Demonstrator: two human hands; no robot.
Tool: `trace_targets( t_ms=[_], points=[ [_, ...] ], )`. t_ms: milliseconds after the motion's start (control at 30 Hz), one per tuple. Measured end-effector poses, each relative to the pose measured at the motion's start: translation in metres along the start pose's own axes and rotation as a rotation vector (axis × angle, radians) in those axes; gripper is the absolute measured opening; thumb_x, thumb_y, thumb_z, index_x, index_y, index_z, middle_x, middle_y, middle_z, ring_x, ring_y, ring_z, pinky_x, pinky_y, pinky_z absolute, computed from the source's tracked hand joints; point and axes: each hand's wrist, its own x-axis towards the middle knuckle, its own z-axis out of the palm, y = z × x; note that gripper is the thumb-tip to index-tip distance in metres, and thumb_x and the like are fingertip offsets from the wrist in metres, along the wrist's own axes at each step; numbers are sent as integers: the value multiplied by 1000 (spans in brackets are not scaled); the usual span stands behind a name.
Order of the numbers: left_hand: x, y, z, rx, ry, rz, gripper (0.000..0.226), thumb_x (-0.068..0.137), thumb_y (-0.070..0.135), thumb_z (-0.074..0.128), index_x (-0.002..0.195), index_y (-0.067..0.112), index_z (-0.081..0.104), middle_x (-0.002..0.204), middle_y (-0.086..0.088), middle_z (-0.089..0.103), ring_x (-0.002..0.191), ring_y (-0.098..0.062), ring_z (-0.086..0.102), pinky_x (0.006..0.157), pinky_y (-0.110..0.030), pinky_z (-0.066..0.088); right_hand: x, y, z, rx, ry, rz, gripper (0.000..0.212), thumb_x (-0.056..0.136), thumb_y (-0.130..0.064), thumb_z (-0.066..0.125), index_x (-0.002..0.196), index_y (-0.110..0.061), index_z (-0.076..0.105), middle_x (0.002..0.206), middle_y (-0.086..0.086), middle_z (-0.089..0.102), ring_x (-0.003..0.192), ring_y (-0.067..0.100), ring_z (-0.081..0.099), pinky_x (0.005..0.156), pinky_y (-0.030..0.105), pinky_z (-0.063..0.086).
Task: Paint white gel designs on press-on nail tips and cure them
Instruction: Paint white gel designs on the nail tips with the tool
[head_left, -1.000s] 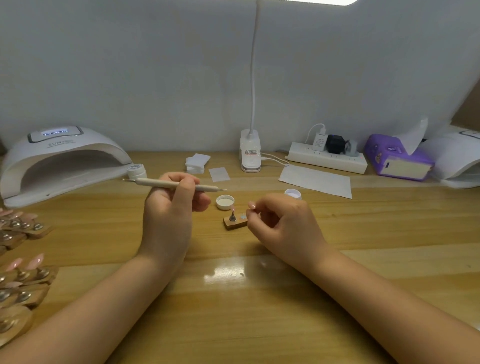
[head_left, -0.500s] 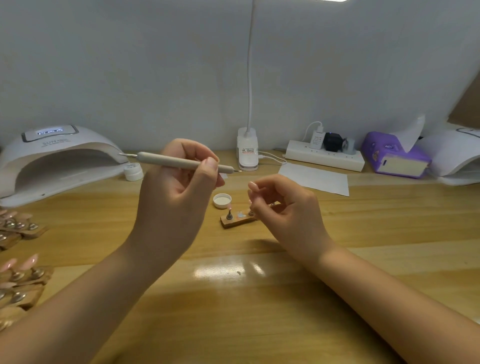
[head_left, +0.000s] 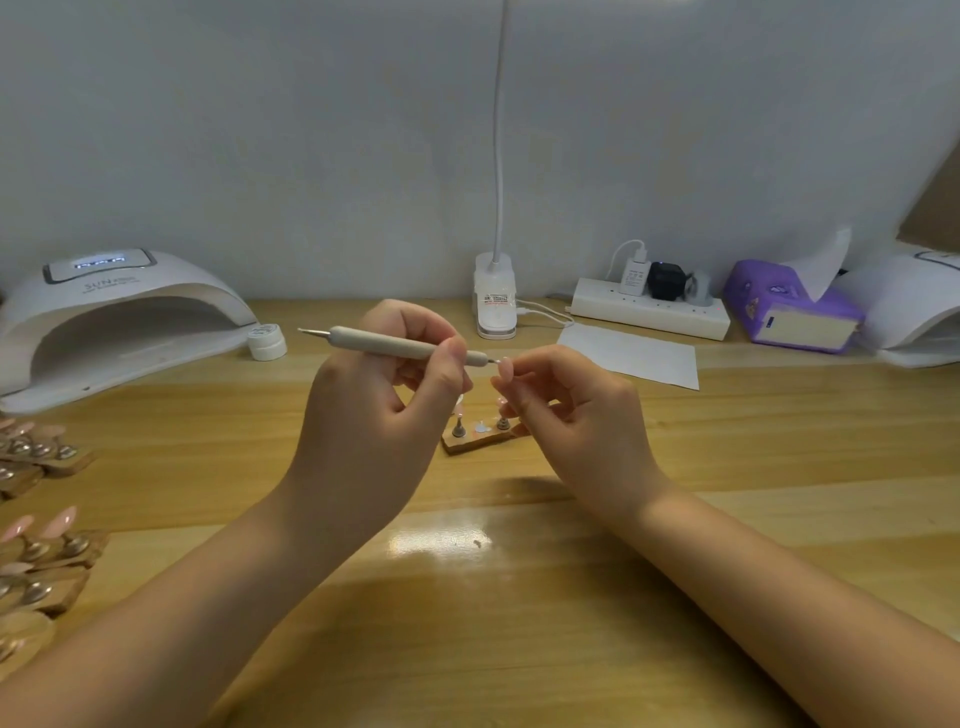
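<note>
At the far edge of your wooden table (head_left: 779, 467) stands a white clip lamp (head_left: 495, 299). To its right you have a white power strip (head_left: 649, 310) with plugs in it, a sheet of paper (head_left: 631, 354) nearer you, and a purple tissue box (head_left: 792, 312).

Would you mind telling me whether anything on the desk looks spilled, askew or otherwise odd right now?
Only small things: a dark speck lies on the bare table near the front, and the small wooden nail stand sits askew. Nothing looks spilled or damaged.
</note>
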Motion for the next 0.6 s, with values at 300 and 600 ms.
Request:
trace_targets(
  t_ms=[300,600],
  points=[
    [-1,-3,1,-26,-8,11,6,90,27,54,89,22,58,76,4,67,70,-13,66,65,-33,55,-1,1,1,10,-11,37,11,90,-13,65,99,-9,69,80,1,70,72,14,69,60,36,58],
    [-17,-31,8,-262,44,-88,11,95,21,46,95,18,56,74,3,67,72,-4,66,68,-12,48,-9,8,8,-8,-100,151,14,89,-18,65,97,-8,69,80,7,70,72,20,68,65,43,56]
  ],
)
